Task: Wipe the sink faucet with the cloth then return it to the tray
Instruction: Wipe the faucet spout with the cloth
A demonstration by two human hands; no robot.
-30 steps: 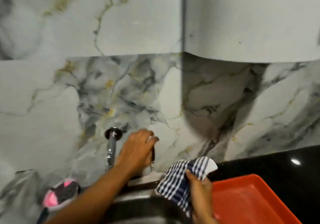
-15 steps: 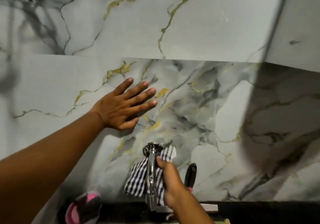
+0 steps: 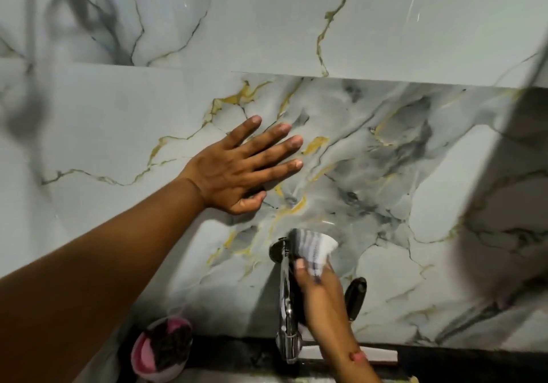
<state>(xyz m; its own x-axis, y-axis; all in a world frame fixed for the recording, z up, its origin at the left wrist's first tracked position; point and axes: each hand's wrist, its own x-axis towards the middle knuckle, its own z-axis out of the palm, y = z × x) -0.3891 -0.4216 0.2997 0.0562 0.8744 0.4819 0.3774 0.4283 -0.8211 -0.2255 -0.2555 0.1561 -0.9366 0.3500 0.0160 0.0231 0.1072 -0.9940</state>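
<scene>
**Wipe step in hand: cloth on faucet, near the wall mount**

Cloth (image 3: pixel 315 249): checked, bunched, blurred. It sits at the top of the faucet (image 3: pixel 287 302), against the chrome spout where it meets the wall fitting, low centre of view. Right hand (image 3: pixel 321 299) clutches the cloth, fingers curled shut around it, thumb pressing it to the metal. Spout runs down toward 6 o'clock from there.

Left hand (image 3: pixel 237 169), at 11 o'clock from the cloth, lies flat on the marble wall (image 3: pixel 385 42), fingers spread, holding nothing; looks like bracing.

Black handle (image 3: pixel 355 296) at 3 o'clock of the spout. Pink scrubber (image 3: pixel 161 350) at 8 o'clock.

Judgement: wiping is under way, top section only. Next move calls for drawing the cloth down the spout, then carrying it to the tray, which is out of view.
</scene>
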